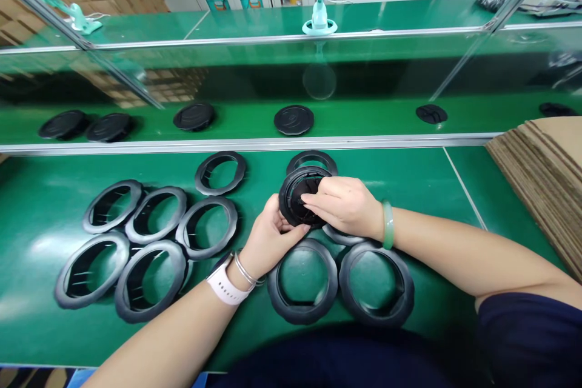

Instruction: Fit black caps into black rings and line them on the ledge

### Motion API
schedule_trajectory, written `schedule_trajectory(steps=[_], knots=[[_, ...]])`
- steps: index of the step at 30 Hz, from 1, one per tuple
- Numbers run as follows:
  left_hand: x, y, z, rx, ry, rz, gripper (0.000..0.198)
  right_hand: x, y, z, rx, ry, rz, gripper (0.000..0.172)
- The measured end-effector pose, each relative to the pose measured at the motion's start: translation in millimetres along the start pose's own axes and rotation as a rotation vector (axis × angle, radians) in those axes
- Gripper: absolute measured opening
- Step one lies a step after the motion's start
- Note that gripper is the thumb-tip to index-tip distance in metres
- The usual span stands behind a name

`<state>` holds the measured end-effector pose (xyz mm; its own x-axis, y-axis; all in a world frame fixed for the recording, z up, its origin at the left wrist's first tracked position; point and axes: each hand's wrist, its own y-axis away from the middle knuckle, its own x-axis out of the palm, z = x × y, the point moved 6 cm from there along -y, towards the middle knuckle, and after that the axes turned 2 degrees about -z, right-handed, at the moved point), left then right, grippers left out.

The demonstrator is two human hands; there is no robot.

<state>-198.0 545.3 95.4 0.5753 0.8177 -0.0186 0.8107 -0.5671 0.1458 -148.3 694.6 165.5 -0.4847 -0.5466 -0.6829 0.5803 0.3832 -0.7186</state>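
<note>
Left hand (269, 241) is grasping a black ring (287, 201) above the worktop (400, 176), midway along, towards the far edge; right hand (348, 203) is pinching at its centre piece (313, 187)! This one is looking unfinished, and the open rings (135, 286) are lying around, apparently waiting.

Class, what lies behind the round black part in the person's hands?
Behind the held part, the far rim of a dark ring shows on the green tabletop. The ring's near edge is covered and cannot be seen.
</note>
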Motion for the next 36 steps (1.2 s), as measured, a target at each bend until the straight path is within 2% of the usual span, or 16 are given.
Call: schedule_trajectory(steps=[5, 9, 14, 19, 25, 36], knots=[[-1.6, 0, -2, 0.027, -0.049, -0.016, 0.049, -3, -2, 2, 0.027, 0.016, 0.049, 0.024], [-2.4, 1, 0, 0.022, -0.043, -0.023, 0.049, -4, -3, 4, 0.006, 0.022, 0.041, 0.024], [-1.9, 1, 2, 0.021, -0.027, -0.001, 0.051, -6, -6, 4, -0.017, -0.006, 0.023, 0.028], [1.1, 1, 2, 0.015, -0.017, 0.026, 0.054, -5, -8, 0, 0.036, -0.024, 0.077, 0.030], [3.8, 2, -1, 0.012, -0.031, 0.052, 0.056, -2, -7, -6, 0.130, -0.095, 0.112, 0.024], [2.6, 1, -6, 0.067, -0.084, 0.035, 0.055, 2, -4, -2, 0.144, -0.087, 0.119, 0.019]])
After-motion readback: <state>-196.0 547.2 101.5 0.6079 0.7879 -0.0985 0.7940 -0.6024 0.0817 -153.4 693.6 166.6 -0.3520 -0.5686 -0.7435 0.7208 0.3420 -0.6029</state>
